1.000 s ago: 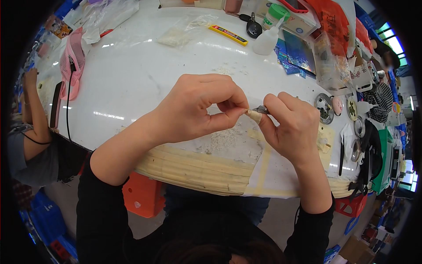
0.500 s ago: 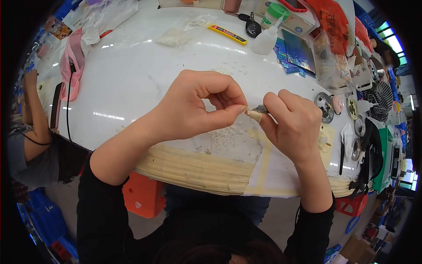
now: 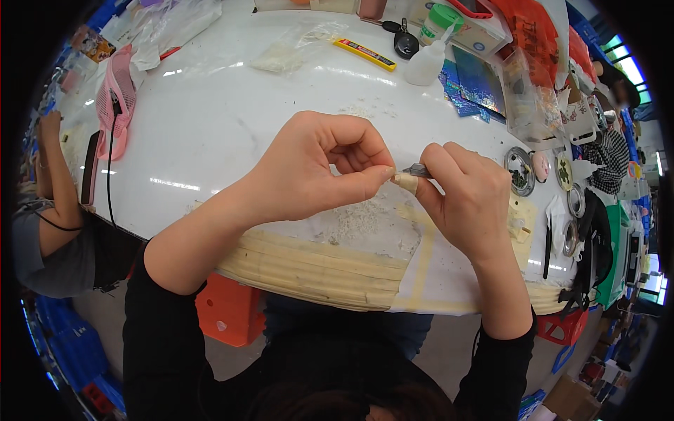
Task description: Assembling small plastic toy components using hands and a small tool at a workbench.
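Observation:
Over the white table (image 3: pixel 210 133) my two hands meet at the fingertips. My left hand (image 3: pixel 312 165) is closed in a pinch of thumb and forefinger; whatever lies between them is too small to make out. In the curled fingers of my right hand (image 3: pixel 470 200) is a small grey blade (image 3: pixel 418 170), its tip pointing left at the pinch. Pale tape (image 3: pixel 405 183) wraps the right thumb's tip, just below the blade and close to the left fingertips. Beneath the hands, whitish shavings (image 3: pixel 358 219) are scattered on the tabletop.
Layered tan tape (image 3: pixel 316 270) covers the table's near edge. Farther back are a yellow case (image 3: pixel 365 54), a squeeze bottle (image 3: pixel 425 64) and a key fob (image 3: pixel 406 43). Small round tins (image 3: pixel 519 170) stand at right. A pink mesh pouch (image 3: pixel 116 98) and another person's arm (image 3: pixel 60 182) are at left.
Both hands keep nearly the same pose and place. The blade has shifted very slightly at the left fingertips; nothing was let go.

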A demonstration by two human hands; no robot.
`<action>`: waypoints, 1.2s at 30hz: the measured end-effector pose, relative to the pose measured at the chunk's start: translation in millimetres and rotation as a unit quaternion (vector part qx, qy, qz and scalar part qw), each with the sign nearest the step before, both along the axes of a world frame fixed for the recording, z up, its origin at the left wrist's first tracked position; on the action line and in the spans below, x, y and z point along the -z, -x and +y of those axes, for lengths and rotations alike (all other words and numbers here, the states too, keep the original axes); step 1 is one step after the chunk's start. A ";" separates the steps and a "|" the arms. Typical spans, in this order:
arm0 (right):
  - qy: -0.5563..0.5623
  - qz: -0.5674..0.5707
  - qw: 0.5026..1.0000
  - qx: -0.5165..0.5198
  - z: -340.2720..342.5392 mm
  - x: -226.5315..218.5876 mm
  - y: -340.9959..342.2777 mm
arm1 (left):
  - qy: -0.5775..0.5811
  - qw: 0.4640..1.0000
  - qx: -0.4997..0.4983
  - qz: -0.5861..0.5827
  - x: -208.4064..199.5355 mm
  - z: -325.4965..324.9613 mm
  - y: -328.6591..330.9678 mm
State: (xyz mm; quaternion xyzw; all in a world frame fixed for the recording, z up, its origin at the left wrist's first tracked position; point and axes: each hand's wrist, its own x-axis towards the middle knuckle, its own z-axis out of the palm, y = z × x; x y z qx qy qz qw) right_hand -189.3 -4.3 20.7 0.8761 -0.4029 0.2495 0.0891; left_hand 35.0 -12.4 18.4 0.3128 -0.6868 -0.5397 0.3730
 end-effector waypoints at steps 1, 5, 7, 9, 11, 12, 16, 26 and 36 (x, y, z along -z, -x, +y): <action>-0.002 0.003 1.000 0.003 0.3 0.1 0.1 | 0.017 1.000 -0.005 -0.004 0.3 0.5 0.8; -0.007 -0.003 1.000 0.002 0.4 0.7 -0.9 | 0.038 0.999 -0.018 -0.013 -1.5 2.5 2.1; -0.013 -0.003 1.000 0.001 1.1 -0.2 -0.8 | 0.038 0.999 -0.020 -0.018 -1.5 2.3 2.1; -0.014 0.000 1.000 0.002 1.9 -1.2 -1.6 | 0.040 0.999 -0.021 -0.021 -1.4 2.3 1.9; -0.014 0.002 1.000 0.001 2.2 -2.3 -1.9 | 0.044 0.999 -0.022 -0.023 -1.4 2.5 1.6; -0.013 0.002 1.000 0.000 2.3 -2.5 -1.8 | 0.041 0.999 -0.023 -0.021 -1.1 2.6 1.6; -0.012 -0.003 1.000 0.004 1.9 -2.2 -2.2 | 0.025 0.999 -0.023 -0.016 -0.3 2.5 1.4; -0.012 -0.005 1.000 0.003 2.3 -2.0 -2.2 | 0.045 0.998 -0.024 -0.023 -1.7 3.3 1.8; -0.014 0.001 1.000 -0.002 2.8 -3.1 -0.4 | 0.022 0.999 -0.022 -0.017 -0.9 3.6 2.6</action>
